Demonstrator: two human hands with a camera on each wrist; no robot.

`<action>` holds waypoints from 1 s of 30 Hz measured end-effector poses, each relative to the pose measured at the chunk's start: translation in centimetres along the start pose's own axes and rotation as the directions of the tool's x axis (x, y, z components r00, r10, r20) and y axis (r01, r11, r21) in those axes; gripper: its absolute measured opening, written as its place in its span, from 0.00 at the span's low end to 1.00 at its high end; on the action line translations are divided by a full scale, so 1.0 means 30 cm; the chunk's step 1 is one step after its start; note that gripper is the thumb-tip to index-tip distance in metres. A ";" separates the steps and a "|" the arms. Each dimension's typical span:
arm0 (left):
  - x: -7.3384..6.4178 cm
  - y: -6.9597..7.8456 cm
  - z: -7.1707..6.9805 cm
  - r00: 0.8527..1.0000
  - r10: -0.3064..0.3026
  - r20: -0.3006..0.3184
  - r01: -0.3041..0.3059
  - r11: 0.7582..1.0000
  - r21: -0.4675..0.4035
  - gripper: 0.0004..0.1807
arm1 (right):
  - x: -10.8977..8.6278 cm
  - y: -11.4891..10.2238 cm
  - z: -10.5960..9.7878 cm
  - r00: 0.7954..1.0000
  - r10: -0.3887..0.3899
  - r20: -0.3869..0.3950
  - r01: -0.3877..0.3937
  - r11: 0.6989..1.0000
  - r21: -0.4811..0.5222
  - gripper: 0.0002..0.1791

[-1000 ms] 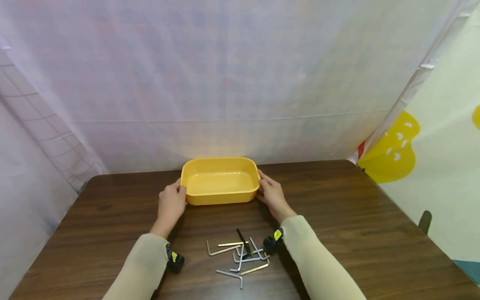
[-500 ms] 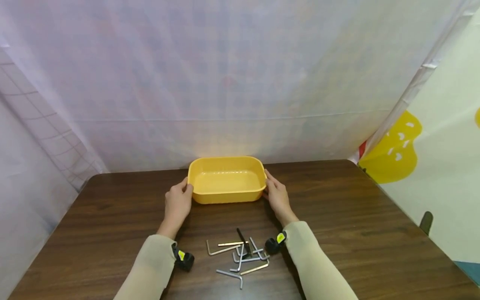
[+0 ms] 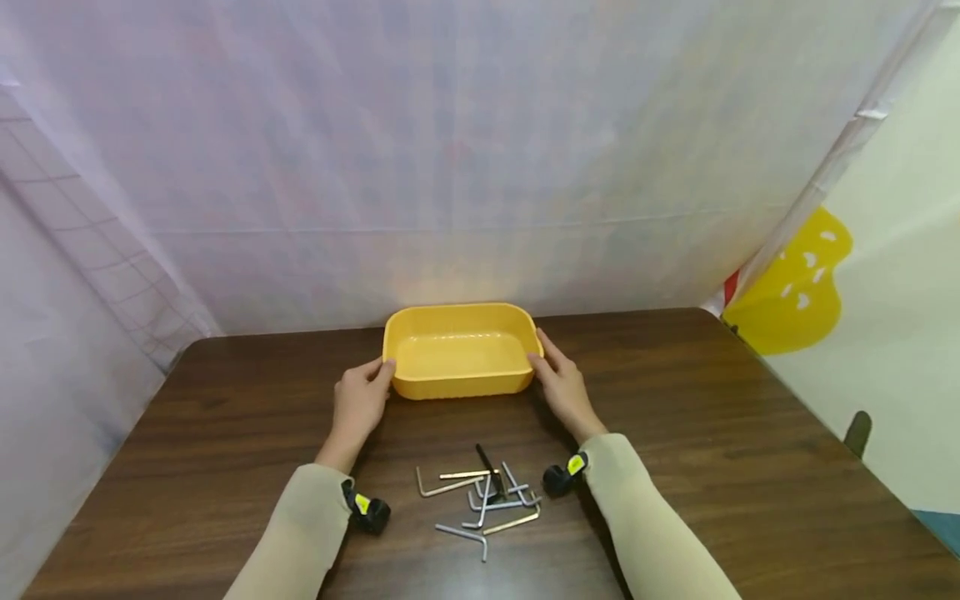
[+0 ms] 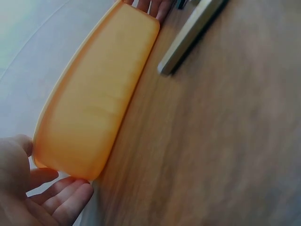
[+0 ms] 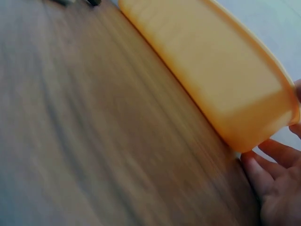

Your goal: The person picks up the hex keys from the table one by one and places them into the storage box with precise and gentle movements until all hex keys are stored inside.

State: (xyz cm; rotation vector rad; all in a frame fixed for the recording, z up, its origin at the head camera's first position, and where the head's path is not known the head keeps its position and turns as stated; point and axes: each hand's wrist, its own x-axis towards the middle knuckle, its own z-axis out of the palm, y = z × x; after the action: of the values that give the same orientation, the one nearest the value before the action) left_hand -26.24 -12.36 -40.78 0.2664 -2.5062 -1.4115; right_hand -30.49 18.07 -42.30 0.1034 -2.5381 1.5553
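A yellow plastic tray (image 3: 457,388), oblong with rounded corners, sits at the table's back edge by the curtain. Nothing lies inside it. My left hand (image 3: 358,406) grips its left end, thumb near the rim; in the left wrist view the fingers (image 4: 70,200) reach around the lower end wall. At the opposite end, my right hand (image 3: 564,390) holds the tray with the thumb at the rim. In the right wrist view, fingertips (image 5: 254,165) touch the bottom corner of the tray. Several loose L-shaped hex keys (image 3: 498,506), silver, brass-coloured and black, lie nearer me, between the forearms.
The dark wood-grain table (image 3: 712,450) extends to both sides. A pale curtain (image 3: 450,167) hangs right behind its back edge. To the right hangs a white cloth (image 3: 900,350) with a yellow print. Each wrist wears a small black camera (image 3: 371,512).
Both hands have shifted the tray a little to the right along the back of the table. The right thumb now shows at the rim. The hex keys stay where they lie.
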 end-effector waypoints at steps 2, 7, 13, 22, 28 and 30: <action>-0.005 0.000 0.006 1.000 0.001 0.025 -0.001 1.000 -0.007 0.26 | -0.003 0.012 -0.010 1.000 0.013 0.012 -0.013 1.000 0.023 0.30; -0.007 0.007 0.002 0.996 0.033 0.088 -0.033 0.999 0.000 0.27 | -0.010 0.026 -0.017 0.999 0.046 0.008 -0.047 0.988 0.147 0.29; -0.025 0.010 -0.035 0.982 0.036 0.186 -0.043 0.999 0.030 0.30 | -0.009 0.015 -0.014 0.995 0.087 0.042 -0.093 0.976 0.195 0.30; -0.129 0.032 -0.122 0.951 0.126 0.283 -0.199 0.948 0.249 0.35 | -0.025 0.008 -0.013 0.994 0.109 0.019 -0.111 0.972 0.206 0.29; -0.247 0.065 -0.126 0.760 0.293 0.581 -0.510 0.823 0.252 0.47 | -0.021 0.014 0.000 0.999 0.038 -0.036 -0.030 0.979 0.203 0.28; -0.288 0.078 -0.105 0.655 0.339 0.675 -0.604 0.772 0.197 0.51 | -0.019 0.016 0.001 0.999 0.034 -0.041 -0.025 0.979 0.203 0.28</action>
State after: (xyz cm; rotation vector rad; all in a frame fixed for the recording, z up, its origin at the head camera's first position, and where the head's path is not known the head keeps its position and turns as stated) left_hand -17.13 -11.29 -38.33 -0.8987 -3.0151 -0.8017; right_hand -30.00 18.25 -42.83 0.0557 -2.3527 1.8029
